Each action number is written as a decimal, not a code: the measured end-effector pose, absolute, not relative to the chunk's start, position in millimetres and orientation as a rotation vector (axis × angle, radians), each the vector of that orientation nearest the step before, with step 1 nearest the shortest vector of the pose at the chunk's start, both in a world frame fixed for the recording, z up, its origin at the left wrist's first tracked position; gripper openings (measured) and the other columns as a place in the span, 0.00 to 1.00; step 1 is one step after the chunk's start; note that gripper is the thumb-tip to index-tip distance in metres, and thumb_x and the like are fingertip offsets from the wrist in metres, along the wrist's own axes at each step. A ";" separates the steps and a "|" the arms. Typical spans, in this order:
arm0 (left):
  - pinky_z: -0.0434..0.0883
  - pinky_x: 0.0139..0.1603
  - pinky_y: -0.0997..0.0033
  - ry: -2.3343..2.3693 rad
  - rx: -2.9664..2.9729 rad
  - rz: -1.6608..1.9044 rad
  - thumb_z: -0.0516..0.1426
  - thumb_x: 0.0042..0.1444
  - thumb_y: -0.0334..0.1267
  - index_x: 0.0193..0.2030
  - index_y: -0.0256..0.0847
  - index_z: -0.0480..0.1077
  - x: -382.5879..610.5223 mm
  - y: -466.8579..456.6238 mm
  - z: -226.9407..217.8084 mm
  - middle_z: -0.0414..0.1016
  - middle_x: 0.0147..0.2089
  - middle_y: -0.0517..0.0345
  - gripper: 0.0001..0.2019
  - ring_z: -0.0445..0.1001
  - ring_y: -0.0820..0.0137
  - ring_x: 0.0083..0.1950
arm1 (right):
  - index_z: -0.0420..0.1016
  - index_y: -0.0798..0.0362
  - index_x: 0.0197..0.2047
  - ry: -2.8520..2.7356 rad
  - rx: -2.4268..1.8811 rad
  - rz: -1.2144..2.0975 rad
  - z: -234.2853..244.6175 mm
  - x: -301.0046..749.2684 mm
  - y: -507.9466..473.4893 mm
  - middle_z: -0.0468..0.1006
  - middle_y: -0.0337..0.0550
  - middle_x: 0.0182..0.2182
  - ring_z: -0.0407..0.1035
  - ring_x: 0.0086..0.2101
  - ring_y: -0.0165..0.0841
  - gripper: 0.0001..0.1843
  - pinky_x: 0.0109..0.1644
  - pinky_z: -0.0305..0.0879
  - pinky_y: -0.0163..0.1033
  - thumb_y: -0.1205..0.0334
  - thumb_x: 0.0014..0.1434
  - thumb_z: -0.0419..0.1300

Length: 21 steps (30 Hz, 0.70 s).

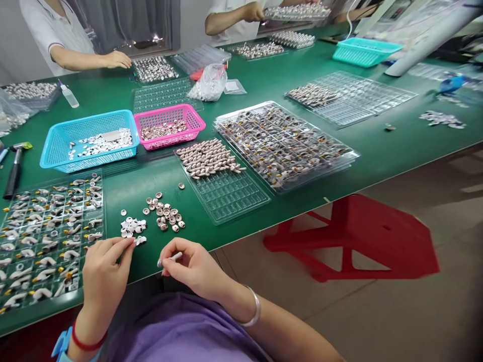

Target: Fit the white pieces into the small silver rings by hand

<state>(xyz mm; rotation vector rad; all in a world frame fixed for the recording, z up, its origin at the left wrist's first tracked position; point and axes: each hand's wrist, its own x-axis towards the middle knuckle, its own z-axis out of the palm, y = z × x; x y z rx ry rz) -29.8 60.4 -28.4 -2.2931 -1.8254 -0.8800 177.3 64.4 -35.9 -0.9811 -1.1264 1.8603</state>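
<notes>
My left hand (103, 269) rests at the near edge of the green table (264, 80), fingertips pinched at a small white disc beside a little pile of white discs (132, 227). My right hand (190, 266) is closed round a small grey-white curved part (171, 258). Just beyond lies a scatter of brown cup-shaped caps (164, 213). A clear tray (45, 236) with several curved white parts sits to the left of my left hand.
A blue basket (56, 146) and a pink basket (196, 120) hold small parts. Clear trays (226, 193) (283, 146) of parts fill the middle. A red stool (358, 236) stands below the table. Other people's arms (90, 60) (234, 17) work at the far side.
</notes>
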 end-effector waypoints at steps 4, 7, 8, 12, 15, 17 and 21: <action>0.73 0.38 0.73 -1.881 -2.292 -1.088 0.60 0.61 0.37 0.42 0.40 0.77 -17.6 41.6 -22.3 0.81 0.37 0.56 0.06 0.79 0.70 0.35 | 0.69 0.53 0.32 -1.219 -0.867 1.758 -32.1 169.4 57.2 0.80 0.45 0.42 0.74 0.32 0.29 0.05 0.38 0.70 0.35 0.63 0.55 0.62; 0.74 0.39 0.77 -1.933 -2.331 -1.268 0.59 0.61 0.35 0.45 0.41 0.78 -8.3 30.4 -19.4 0.80 0.40 0.57 0.08 0.79 0.72 0.37 | 0.69 0.53 0.33 -1.275 -0.828 1.705 -28.0 166.9 52.7 0.81 0.48 0.45 0.75 0.35 0.30 0.03 0.41 0.71 0.36 0.65 0.56 0.60; 0.74 0.40 0.78 -1.945 -2.332 -1.305 0.59 0.61 0.34 0.46 0.41 0.78 -6.1 28.0 -19.4 0.80 0.41 0.57 0.09 0.80 0.72 0.38 | 0.68 0.53 0.33 -1.274 -0.826 1.699 -27.0 166.7 51.8 0.81 0.48 0.45 0.76 0.36 0.30 0.03 0.41 0.71 0.36 0.65 0.57 0.60; 0.75 0.44 0.77 -2.001 -2.313 -1.410 0.61 0.59 0.33 0.46 0.43 0.79 -1.9 22.9 -21.5 0.82 0.42 0.56 0.10 0.81 0.71 0.39 | 0.68 0.53 0.33 -1.268 -0.832 1.682 -25.4 168.0 50.6 0.81 0.49 0.45 0.77 0.38 0.32 0.03 0.41 0.72 0.36 0.65 0.58 0.59; 0.77 0.42 0.78 -2.136 -2.276 -1.550 0.63 0.56 0.34 0.44 0.46 0.80 -1.8 20.0 -22.4 0.84 0.40 0.59 0.09 0.81 0.72 0.37 | 0.68 0.53 0.34 -1.327 -0.833 1.602 -25.0 169.5 49.2 0.82 0.50 0.45 0.77 0.40 0.33 0.01 0.42 0.72 0.36 0.66 0.58 0.58; 0.77 0.40 0.79 -2.307 -2.211 -1.718 0.65 0.54 0.36 0.40 0.48 0.81 -2.8 18.0 -22.7 0.85 0.37 0.61 0.07 0.82 0.72 0.35 | 0.69 0.53 0.35 -1.381 -0.810 1.522 -24.5 170.6 47.2 0.82 0.50 0.44 0.77 0.41 0.33 0.02 0.44 0.72 0.36 0.68 0.59 0.58; 0.79 0.36 0.79 -2.627 -2.052 -2.102 0.69 0.48 0.41 0.36 0.48 0.82 -7.1 16.7 -24.2 0.85 0.33 0.61 0.07 0.83 0.69 0.33 | 0.68 0.52 0.35 -1.499 -0.693 1.384 -22.3 174.1 42.9 0.82 0.53 0.45 0.78 0.45 0.35 0.04 0.49 0.73 0.38 0.71 0.58 0.58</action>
